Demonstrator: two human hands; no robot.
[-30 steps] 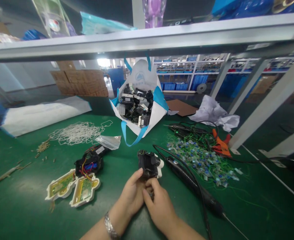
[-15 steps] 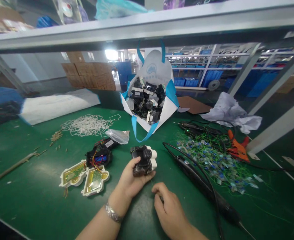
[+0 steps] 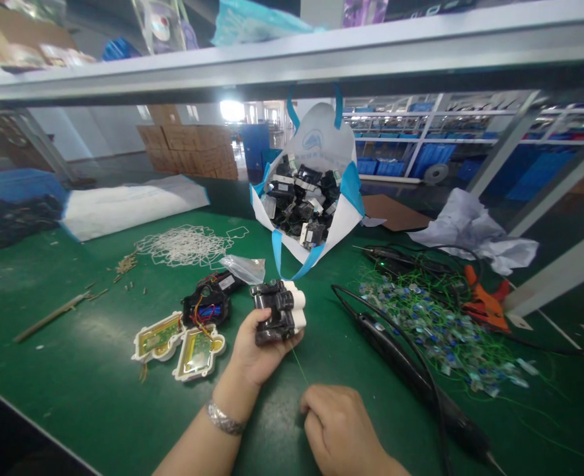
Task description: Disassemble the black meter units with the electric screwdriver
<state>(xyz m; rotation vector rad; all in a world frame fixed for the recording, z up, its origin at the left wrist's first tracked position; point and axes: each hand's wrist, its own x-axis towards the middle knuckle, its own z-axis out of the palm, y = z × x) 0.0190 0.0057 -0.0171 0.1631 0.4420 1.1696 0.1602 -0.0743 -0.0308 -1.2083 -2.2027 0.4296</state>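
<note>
A small black device (image 3: pixel 274 312) with two white rounded ends rests in my left hand (image 3: pixel 252 349), thumb over its near side and fingers beneath. From its underside a thin green string (image 3: pixel 299 366) runs down to my right hand (image 3: pixel 338 423), whose curled fingers close on the string's lower end. The fingertips of that hand are partly hidden. Left of the held device lies an opened black unit (image 3: pixel 206 311) with coloured wires leading to two white-rimmed housing halves (image 3: pixel 198 357) with circuit boards.
A white and blue bag (image 3: pixel 338 225) full of black devices stands behind. On the right are a black electric screwdriver (image 3: pixel 401 367), a heap of clear tags on green strings (image 3: pixel 445 330) and an orange clamp (image 3: pixel 485 307). White loops (image 3: pixel 187 246) lie left; a shelf edge (image 3: pixel 292 56) crosses overhead.
My right hand has moved down, away from the device, and a longer stretch of green string shows taut between them. The device has tilted slightly in my left hand.
</note>
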